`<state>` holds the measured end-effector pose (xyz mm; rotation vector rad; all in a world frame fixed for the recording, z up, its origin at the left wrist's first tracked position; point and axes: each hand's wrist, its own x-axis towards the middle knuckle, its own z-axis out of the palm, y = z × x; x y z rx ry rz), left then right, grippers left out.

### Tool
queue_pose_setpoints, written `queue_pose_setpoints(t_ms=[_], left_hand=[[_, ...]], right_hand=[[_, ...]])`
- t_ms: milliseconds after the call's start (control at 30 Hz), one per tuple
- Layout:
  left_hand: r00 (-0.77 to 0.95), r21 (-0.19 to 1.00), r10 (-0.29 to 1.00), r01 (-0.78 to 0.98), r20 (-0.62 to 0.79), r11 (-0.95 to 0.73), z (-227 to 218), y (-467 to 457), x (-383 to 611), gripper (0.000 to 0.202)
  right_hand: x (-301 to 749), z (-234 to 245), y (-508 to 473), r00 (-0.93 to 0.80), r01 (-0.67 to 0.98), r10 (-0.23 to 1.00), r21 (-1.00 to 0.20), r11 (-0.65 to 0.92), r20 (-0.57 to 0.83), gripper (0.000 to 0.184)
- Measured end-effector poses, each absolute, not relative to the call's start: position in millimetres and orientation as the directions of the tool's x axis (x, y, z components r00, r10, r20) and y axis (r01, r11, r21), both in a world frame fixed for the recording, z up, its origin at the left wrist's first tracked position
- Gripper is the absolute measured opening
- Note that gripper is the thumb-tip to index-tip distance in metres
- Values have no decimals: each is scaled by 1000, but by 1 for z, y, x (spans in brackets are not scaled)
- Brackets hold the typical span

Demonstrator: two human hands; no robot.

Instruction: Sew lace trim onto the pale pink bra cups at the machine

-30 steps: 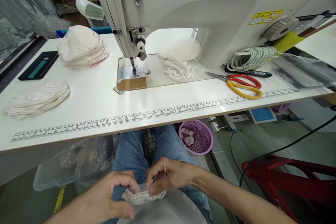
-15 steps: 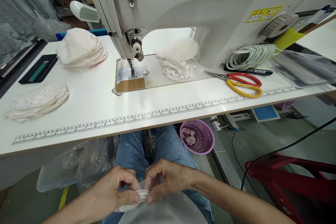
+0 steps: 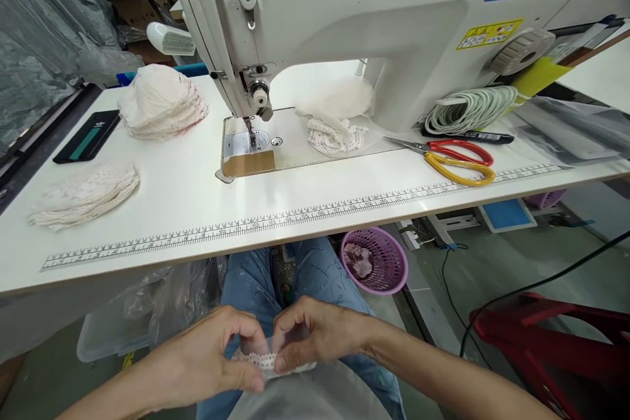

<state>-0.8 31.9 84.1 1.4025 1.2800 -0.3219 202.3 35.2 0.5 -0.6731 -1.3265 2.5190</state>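
Note:
A small strip of white lace-edged fabric (image 3: 266, 361) lies across my lap, over sheer grey-white material. My right hand (image 3: 315, 336) pinches the lace between thumb and bent fingers. At the lace's left part, my left hand (image 3: 224, 354) has its thumb apart from its fingers, with lace showing in the gap. Its fingertips are at the lace's upper edge; whether they touch it is hard to see. Part of the fabric is hidden by both hands.
Ahead stands a white sewing machine (image 3: 344, 20) with lace-trimmed fabric (image 3: 337, 134) on its bed. Scissors (image 3: 457, 161) and coiled cord (image 3: 467, 109) lie right. Fabric stacks (image 3: 160, 103) and a black phone-like case (image 3: 88, 136) lie left. A purple basket (image 3: 394, 262) stands below.
My left thumb and fingers have parted from their pinch on the lace, showing more of it. My right hand still pinches it. The view has shifted slightly.

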Motion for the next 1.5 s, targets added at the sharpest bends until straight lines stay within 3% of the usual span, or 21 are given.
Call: queue_pose_setpoints(t_ms=[200,367,767,1000,1133,1267,1400,1500], left_hand=[[320,479,510,850,-799,218,94,34,10,14],[300,470,446,814,-843,341,90,35,-4,27],[348,495,414,802,-842,334,94,38,-11,29],[481,642,438,661,-760,388,99,46,-9,31],[448,646,489,662,-748,382,98,43,-18,27],[329,566,525,725,-785,392,96,38,-32,25],[467,662,481,624,-742,415,103,41,-35,22],[494,713,550,629,-673,308,118,48,-34,15]], right_hand=[[206,4,40,-884,17,389,-848,-530,-260,46],[221,1,49,-927,-41,359,-927,-372,-103,42],[231,2,51,-923,-172,384,-913,-370,18,25],[227,-1,43,-864,-125,473,-840,-529,-169,37],[215,-1,39,-851,-141,500,-847,-512,-161,46],[208,-3,42,-836,-148,533,-879,-454,-134,39],[213,4,47,-858,-171,509,-896,-410,-69,27],[223,23,58,-857,-158,514,-926,-343,-45,27]])
